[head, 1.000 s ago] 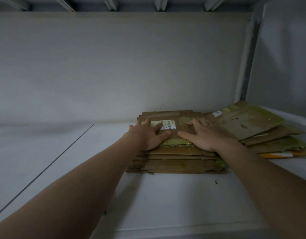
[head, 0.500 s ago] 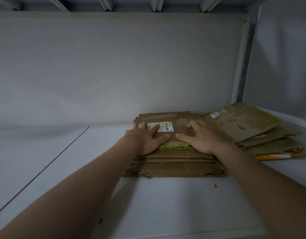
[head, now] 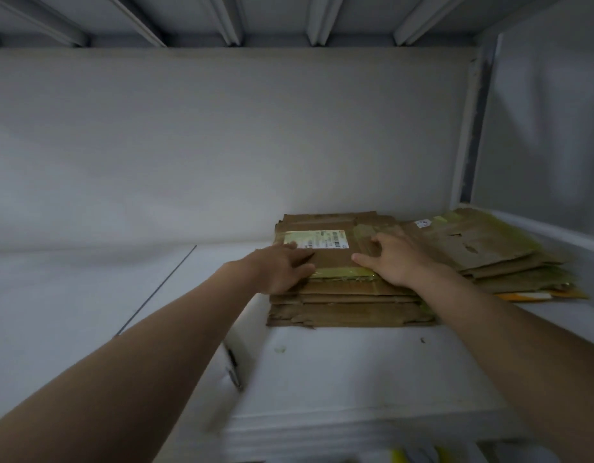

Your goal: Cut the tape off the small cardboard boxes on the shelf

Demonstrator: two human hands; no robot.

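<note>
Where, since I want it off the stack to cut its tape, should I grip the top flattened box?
Probably its near edge, by the greenish tape, coming from the front. The top box lies flat on the stack, so only edges offer a hold; another pile crowds its right side. The left hand and right hand rest on top.

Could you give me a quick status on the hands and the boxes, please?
Both open: left hand, right hand resting on top flattened box. Front-edge tape still on. No cutter held.
</note>
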